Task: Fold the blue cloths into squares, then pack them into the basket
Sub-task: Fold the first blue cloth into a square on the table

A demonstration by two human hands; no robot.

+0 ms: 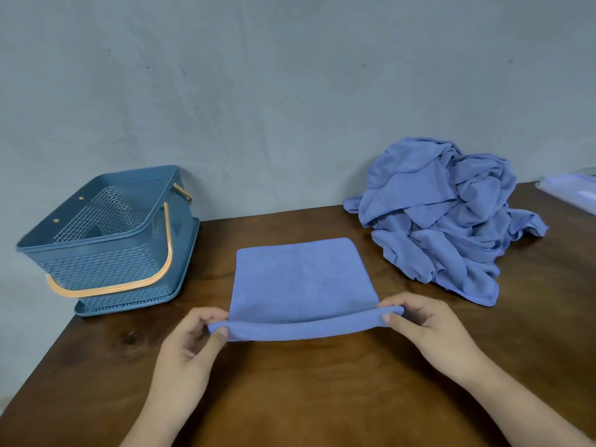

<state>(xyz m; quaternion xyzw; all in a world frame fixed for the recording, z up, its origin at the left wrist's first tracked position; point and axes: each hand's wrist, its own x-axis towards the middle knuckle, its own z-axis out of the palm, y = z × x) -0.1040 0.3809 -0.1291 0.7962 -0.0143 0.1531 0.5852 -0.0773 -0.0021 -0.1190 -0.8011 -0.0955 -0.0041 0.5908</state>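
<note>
At the middle of the dark wooden table (306,398) we hold one blue cloth (303,282) by its near edge. Our left hand (193,337) pinches the near-left corner between thumb and curled fingers, and our right hand (425,327) pinches the near-right corner the same way. Between the two hands the near edge is raised off the wood and doubled over into a soft roll. The rest of the cloth lies flat, with its far edge running roughly parallel to the table's far edge.

Toward the far right corner, a pile of blue cloths (442,217) sits crumpled and unfolded, well apart from the cloth in our hands. One loose flap trails toward the near side.

At the far left corner stands the blue basket (96,253), its perforated walls resting on a matching blue tray (129,306). Its orange handle (129,287) is swung down across the near wall.

At the right edge of the table, a pale packet in clear wrapping (571,195) shows only in part, and we cannot tell what it holds. A grey wall (290,75) rises behind the table.
</note>
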